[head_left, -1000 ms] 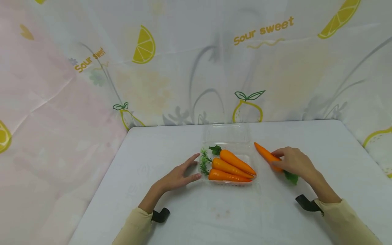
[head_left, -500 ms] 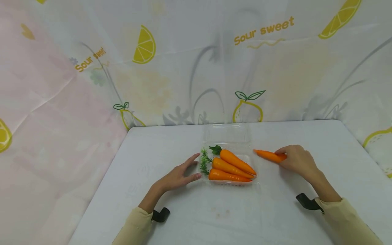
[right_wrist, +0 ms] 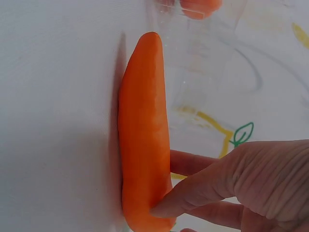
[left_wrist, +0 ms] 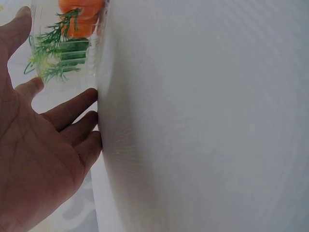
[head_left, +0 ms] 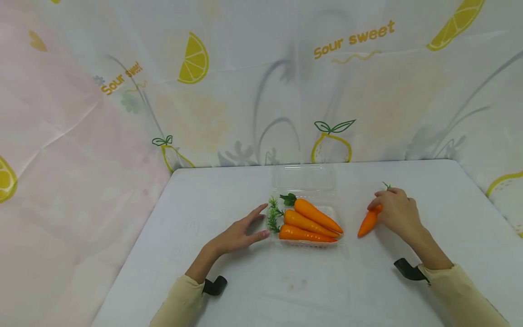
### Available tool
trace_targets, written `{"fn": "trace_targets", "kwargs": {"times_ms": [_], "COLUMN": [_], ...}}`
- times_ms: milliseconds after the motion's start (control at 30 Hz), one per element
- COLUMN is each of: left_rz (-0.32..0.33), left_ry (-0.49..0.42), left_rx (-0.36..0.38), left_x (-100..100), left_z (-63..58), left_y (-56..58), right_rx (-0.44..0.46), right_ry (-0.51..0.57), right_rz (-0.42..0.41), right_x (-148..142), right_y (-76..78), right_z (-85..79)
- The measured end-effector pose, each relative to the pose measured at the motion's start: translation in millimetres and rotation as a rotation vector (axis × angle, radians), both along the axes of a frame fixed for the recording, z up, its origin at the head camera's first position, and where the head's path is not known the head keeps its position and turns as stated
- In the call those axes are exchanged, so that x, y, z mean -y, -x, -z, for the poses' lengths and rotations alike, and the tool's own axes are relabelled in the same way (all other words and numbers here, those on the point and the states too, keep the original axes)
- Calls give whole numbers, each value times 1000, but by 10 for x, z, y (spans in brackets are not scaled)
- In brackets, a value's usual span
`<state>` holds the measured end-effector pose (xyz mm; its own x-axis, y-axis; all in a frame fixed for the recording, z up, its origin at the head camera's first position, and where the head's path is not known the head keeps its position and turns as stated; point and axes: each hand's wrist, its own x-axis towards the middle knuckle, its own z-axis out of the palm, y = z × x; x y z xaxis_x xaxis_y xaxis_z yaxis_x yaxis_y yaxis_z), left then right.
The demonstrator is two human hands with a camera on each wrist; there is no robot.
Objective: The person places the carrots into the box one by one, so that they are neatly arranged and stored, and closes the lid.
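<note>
Beside the left end of a clear plastic clamshell box, my left hand rests with fingers spread and only slightly bent. Its thumb and index finger are at the box wall in the left wrist view. Three orange carrots with green tops lie side by side in the box. My right hand pinches a loose carrot near its thick end, to the right of the box. Its tip points toward me, and a bit of green shows beyond my fingers. In the right wrist view the thumb presses the carrot's side.
The box's lid lies open at the back. A white-covered table carries everything. Behind it hangs a lemon-print cloth. Black camera mounts sit on both wrists, close to the tabletop.
The loose carrot has swung round in my right hand: its tip pointed away and left, then left, and now points toward me. My left hand and the boxed carrots stay put.
</note>
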<state>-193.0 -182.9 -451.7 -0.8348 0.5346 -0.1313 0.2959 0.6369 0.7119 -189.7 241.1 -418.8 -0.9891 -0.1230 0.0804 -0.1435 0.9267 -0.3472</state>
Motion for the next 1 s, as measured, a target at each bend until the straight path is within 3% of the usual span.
{"fn": "trace_targets", "kwargs": {"times_ms": [700,1000], "left_rz": [3,-5], "left_ry": [-17,-11], "left_rx": [7,12], "left_x": [9,6], "left_z": [23,21], "left_y": [2,-1], "right_rx": [6,109], "right_ry": [-9,73], "right_rz": [2,18], "right_x": [-57,-64], "right_y": [-25,-48], "right_z": [-20,-40]}}
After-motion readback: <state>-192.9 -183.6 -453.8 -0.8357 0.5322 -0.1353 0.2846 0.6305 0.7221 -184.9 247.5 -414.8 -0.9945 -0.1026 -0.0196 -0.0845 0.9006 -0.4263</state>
